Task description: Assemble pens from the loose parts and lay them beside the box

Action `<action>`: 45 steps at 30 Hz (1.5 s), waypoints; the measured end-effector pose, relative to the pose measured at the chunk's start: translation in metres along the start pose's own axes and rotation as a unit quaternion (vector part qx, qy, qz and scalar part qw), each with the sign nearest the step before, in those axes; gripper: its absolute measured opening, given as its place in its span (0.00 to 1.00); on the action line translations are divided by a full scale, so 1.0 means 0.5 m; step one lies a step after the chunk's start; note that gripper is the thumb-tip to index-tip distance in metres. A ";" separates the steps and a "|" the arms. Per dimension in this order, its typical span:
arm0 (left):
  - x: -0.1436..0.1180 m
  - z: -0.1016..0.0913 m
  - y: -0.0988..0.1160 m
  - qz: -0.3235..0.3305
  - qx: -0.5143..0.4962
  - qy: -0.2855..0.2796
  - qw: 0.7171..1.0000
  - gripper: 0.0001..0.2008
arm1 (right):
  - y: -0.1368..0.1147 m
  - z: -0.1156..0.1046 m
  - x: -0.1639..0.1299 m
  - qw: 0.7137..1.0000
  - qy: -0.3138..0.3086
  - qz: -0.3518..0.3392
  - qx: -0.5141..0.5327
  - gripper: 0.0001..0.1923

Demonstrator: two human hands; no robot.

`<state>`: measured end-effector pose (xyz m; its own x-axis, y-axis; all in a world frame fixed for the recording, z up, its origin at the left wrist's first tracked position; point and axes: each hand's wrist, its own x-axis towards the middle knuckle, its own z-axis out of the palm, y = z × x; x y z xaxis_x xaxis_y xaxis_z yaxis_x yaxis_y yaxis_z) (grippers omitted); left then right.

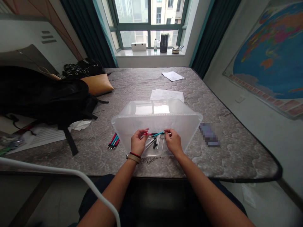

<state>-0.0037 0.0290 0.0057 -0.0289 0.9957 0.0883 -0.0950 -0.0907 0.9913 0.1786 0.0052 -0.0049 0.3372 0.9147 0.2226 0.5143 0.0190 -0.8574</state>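
Observation:
A clear plastic bin (189, 121) stands in front of me, its open side facing my arms. Both hands reach into it. My right hand (174, 142) pinches one end of a teal pen (158, 134) between thumb and fingers. Curled fingers of my left hand (139, 142) close on a red pen (151, 134), whose near end they partly cover. Several white and black pens (157, 142) lie loose in the bin below the hands. Outside, left of the bin, a small bunch of red and teal pens (114, 141) rests on the mattress.
The grey patterned mattress (236, 151) carries everything. Paper sheets (167, 94) lie behind the bin, and a blurred phone-like object (209, 135) is at right. A black backpack (47, 97) and tan pouch (99, 84) fill the left. A white tube (71, 171) crosses the lower left.

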 end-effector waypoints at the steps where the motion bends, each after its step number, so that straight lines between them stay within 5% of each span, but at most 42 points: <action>1: 0.000 0.000 0.000 0.003 0.007 0.000 1.000 0.12 | 0.001 0.000 0.000 1.000 0.001 -0.002 -0.003 0.14; 7: 0.002 -0.002 0.004 -0.023 0.010 0.053 0.998 0.13 | 0.010 0.002 0.000 0.998 -0.029 -0.022 -0.055 0.11; 15: 0.003 -0.005 0.005 -0.056 0.012 0.060 0.997 0.13 | 0.016 -0.006 -0.015 0.944 -0.211 -0.022 -0.253 0.12; 21: 0.002 -0.003 0.007 -0.074 0.012 0.056 0.996 0.13 | 0.017 -0.019 0.001 0.898 -0.343 -0.108 -0.254 0.10; 30: -0.002 0.000 0.013 -0.099 0.004 0.039 0.994 0.20 | 0.008 -0.016 0.006 0.869 -0.408 -0.173 -0.218 0.06; 45: -0.005 0.006 0.020 -0.111 0.004 0.027 0.993 0.19 | -0.004 -0.002 0.000 0.863 -0.412 -0.195 -0.219 0.02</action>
<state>-0.0016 0.0255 0.0158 -0.0608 0.9886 -0.1378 -0.0973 0.1315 0.9865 0.1782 0.0046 -0.0026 -0.5108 0.8532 -0.1055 0.7714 0.4007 -0.4943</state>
